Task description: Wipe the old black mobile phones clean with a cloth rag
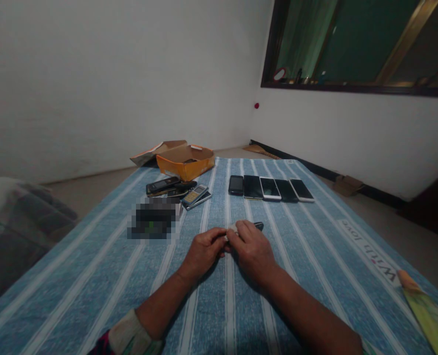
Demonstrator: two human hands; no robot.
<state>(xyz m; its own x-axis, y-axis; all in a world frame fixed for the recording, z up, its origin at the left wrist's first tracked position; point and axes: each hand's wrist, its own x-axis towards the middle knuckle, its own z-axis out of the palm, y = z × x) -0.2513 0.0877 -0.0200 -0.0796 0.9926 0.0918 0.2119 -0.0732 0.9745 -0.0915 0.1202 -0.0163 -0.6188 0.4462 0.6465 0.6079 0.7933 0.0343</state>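
My left hand [204, 250] and my right hand [254, 249] meet over the middle of the cloth-covered surface, both with fingers closed. Between them is a dark mobile phone [258, 226], mostly hidden; only one end sticks out beyond my right hand. A small whitish piece, like a wiping cloth [233, 228], shows under the fingers of my right hand. My left fingertips pinch the near side of the phone. Farther off, several phones [269, 188] lie side by side in a row. On the left a loose pile of older keypad phones [195, 196] lies overlapping.
An open orange cardboard box [185, 170] stands at the far left, with its lid [155, 152] beside it. A blurred dark item [154, 221] lies nearer. The striped blue cloth [130, 291] covers the surface. A yellow-green object [423, 310] lies at the right edge.
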